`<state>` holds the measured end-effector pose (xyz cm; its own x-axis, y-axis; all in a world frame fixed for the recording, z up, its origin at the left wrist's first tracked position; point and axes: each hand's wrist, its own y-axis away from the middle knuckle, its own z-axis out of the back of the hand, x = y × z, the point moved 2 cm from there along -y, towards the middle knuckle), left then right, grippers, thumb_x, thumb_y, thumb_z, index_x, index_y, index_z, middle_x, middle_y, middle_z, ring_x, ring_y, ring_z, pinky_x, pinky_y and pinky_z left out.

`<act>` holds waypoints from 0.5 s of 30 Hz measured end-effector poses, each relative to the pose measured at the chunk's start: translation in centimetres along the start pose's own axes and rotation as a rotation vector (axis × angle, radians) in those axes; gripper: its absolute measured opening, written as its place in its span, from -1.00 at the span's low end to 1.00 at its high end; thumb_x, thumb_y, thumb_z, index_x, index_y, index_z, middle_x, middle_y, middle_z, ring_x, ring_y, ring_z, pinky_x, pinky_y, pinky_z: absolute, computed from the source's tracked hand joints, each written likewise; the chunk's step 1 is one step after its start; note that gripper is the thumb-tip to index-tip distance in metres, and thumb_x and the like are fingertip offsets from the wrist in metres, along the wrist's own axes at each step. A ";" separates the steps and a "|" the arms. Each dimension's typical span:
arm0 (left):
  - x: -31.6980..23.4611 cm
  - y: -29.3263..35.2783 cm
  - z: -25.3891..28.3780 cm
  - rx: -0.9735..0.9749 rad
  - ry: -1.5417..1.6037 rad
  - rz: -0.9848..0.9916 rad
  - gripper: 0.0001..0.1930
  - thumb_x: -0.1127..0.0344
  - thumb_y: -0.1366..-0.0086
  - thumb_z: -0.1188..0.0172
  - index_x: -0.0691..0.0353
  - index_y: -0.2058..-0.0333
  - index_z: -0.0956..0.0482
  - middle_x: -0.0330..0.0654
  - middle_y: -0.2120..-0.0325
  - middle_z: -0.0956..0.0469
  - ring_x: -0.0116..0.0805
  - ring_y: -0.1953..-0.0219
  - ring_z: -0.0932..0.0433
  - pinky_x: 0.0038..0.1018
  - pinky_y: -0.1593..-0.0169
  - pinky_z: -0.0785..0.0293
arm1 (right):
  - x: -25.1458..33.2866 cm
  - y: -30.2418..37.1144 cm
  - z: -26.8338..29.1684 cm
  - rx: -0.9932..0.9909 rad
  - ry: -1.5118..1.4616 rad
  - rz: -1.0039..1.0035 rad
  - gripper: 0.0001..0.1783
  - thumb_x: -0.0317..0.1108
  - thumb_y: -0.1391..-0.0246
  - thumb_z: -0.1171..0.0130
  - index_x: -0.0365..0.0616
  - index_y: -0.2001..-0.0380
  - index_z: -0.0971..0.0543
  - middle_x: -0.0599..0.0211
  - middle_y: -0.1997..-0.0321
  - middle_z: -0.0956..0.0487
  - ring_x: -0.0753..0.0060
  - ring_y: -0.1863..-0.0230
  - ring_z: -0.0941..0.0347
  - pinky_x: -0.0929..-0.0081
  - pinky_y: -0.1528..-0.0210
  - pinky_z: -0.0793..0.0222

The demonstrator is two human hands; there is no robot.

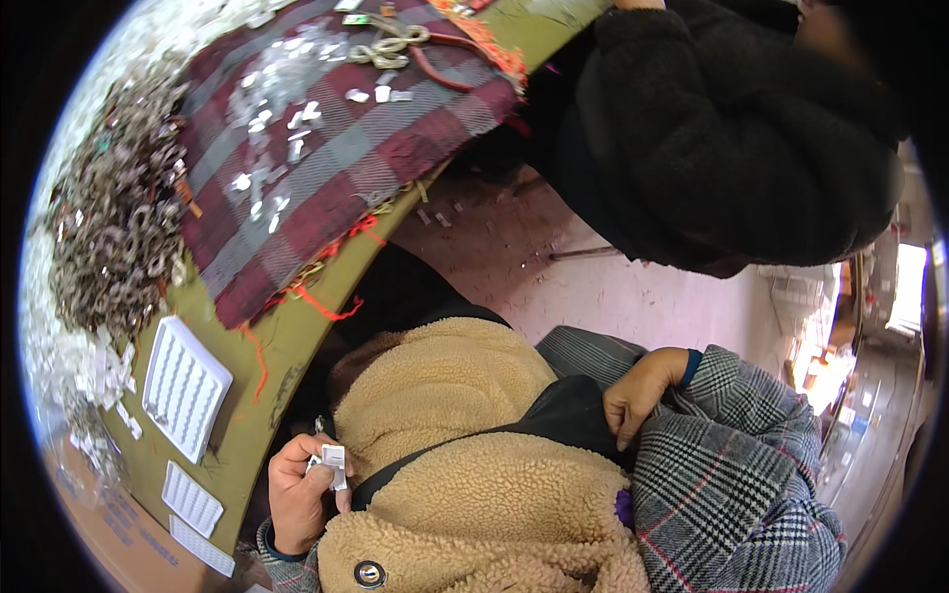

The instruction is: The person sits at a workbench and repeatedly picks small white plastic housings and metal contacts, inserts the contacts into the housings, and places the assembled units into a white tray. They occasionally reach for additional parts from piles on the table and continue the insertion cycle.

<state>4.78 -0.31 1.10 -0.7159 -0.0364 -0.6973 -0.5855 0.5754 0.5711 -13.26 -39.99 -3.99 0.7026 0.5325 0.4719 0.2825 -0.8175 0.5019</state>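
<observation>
My left hand (300, 492) is closed around a small white plastic piece (334, 457), held over the left side of my lap. A bit of metal shows by the same fingers, too small to name. My right hand (638, 395) lies at the right of my lap, its fingers bent down together on a black cloth (573, 415). Their tips press at its edge and are partly hidden. A tan fleece garment (445, 376) covers my lap between the two hands.
On the green table (297, 366) at left lies a plaid cloth (376, 128) with small white pieces and scissors (390, 44). Beside it are a heap of grey-brown metallic parts (114, 217) and white ridged trays (186, 387). A person in black (732, 138) sits at far right.
</observation>
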 end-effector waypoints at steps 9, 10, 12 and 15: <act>-0.7 -1.7 -1.7 -0.029 -0.045 0.060 -0.80 0.38 -0.26 -0.28 0.36 0.24 -0.49 -0.09 0.38 -0.58 -0.40 0.62 -0.52 -0.55 0.55 -0.47 | -3.5 0.2 4.5 -0.118 0.150 -0.089 -0.76 -0.34 -0.06 -0.33 -0.36 0.32 -0.71 0.31 0.46 -0.67 0.54 0.43 -0.48 0.47 0.33 -0.43; -0.7 -1.7 -1.9 -0.036 -0.042 0.054 -0.81 0.41 -0.25 -0.28 0.36 0.24 -0.49 -0.09 0.38 -0.58 -0.39 0.62 -0.52 -0.54 0.54 -0.48 | -2.4 0.7 5.6 -0.163 0.290 -0.189 -0.77 -0.36 -0.02 -0.34 -0.36 0.34 -0.71 0.30 0.47 -0.67 0.53 0.43 -0.48 0.46 0.34 -0.43; -1.0 -1.5 -2.4 -0.079 -0.021 0.065 -0.82 0.51 -0.18 -0.24 0.37 0.24 -0.49 -0.05 0.35 -0.61 -0.37 0.58 -0.55 -0.50 0.48 -0.50 | 1.6 1.8 7.9 -0.367 0.375 -0.227 -0.78 -0.37 0.08 -0.27 -0.37 0.49 -0.68 0.11 0.55 -0.64 0.29 0.53 -0.51 0.25 0.45 -0.42; -1.4 -1.2 -3.2 -0.045 0.014 0.041 -0.80 0.56 -0.17 -0.21 0.37 0.20 -0.50 -0.01 0.30 -0.64 -0.36 0.51 -0.58 -0.45 0.41 -0.55 | 10.4 1.6 9.6 -0.754 0.853 -0.026 -0.77 -0.32 0.08 -0.12 -0.28 0.53 -0.64 -0.05 0.55 -0.60 -0.04 0.48 -0.56 0.14 0.39 -0.47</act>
<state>5.30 -3.59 2.81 -0.7446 -0.0250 -0.6670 -0.5718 0.5395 0.6181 0.76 -37.79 -5.20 -0.0521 0.7587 0.6494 -0.3772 -0.6171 0.6906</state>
